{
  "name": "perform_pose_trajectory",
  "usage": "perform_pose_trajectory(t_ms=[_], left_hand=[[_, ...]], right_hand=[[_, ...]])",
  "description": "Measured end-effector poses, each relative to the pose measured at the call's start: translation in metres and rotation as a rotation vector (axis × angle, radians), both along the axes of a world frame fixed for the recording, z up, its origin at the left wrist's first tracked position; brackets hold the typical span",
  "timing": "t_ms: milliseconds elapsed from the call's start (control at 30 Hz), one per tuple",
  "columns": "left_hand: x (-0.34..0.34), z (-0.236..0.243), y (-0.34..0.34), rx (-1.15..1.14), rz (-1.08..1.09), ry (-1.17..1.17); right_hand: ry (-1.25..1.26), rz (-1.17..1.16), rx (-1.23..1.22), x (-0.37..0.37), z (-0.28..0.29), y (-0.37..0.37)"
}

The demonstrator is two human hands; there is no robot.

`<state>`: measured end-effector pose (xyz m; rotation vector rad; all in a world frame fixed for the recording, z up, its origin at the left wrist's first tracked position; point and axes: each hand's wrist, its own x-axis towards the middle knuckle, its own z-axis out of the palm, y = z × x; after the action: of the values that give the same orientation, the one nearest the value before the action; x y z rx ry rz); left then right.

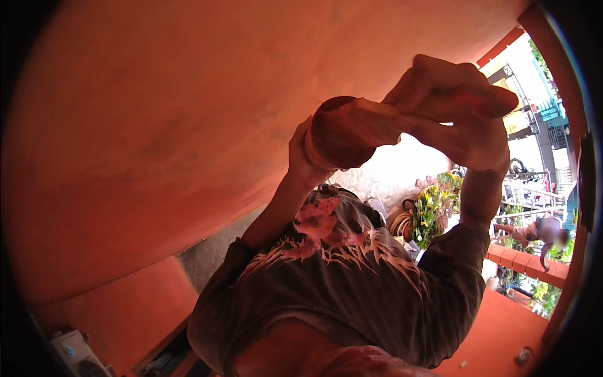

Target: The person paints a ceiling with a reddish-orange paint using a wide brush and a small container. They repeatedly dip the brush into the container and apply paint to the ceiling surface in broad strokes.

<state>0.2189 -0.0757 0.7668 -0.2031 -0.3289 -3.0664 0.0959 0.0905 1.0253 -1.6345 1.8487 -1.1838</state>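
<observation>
My left hand (302, 155) is wrapped round the side of a small round paint container (326, 137), whose dark opening faces up. In my right hand (461, 119) is a paintbrush (374, 123). Its broad end lies over the mouth of the container, and its far end sticks out past my fingers. How deep the bristles reach into the container is hidden. Both arms are raised in front of my dark printed shirt (339, 276).
An orange wall (157, 125) rises close along the left. Potted plants (436, 207) and a coiled hose (402, 221) lie below, beyond my arms. At the right, another person (540, 232) bends near a low orange ledge (527, 264). An air-conditioner unit (78, 355) is at lower left.
</observation>
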Motion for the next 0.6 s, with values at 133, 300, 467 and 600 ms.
perform_pose_trajectory(t_ms=[133, 300, 467, 600], left_hand=[[-0.007, -0.002, -0.002, -0.049, 0.058, 0.043], [-0.016, 0.002, -0.007, -0.063, 0.168, -0.145], [-0.027, -0.016, -0.023, -0.018, 0.142, -0.061], [-0.030, -0.019, -0.025, -0.037, 0.197, -0.228]], right_hand=[[0.013, 0.057, 0.042, -0.008, -0.013, -0.018], [0.249, 0.122, -0.009, -0.015, -0.039, -0.050], [0.322, 0.109, 0.034, -0.023, -0.063, -0.078], [0.349, 0.098, 0.060, -0.025, -0.073, -0.088]])
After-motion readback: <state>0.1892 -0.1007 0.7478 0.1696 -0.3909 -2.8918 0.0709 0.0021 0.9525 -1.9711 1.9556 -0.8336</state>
